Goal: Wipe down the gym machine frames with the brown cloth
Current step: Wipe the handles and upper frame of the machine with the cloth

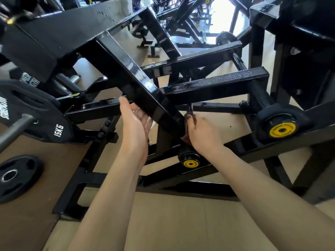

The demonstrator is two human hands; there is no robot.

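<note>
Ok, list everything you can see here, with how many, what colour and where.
diagonal frame beam: one, glossy black, centre
wet crossbar: one, black, water droplets, right of centre
15 kg plate: one, black, left, on a bar
loose plate: one, black, floor, lower left
yellow-centred end caps: two, black, right and lower centre
brown cloth: one, mostly hidden, against the beam
left hand: open, under the beam
right hand: gripping the cloth

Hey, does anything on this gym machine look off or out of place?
Water droplets bead on the horizontal frame bar, not yet wiped. A weight plate lies loose on the floor at left rather than racked.
</note>
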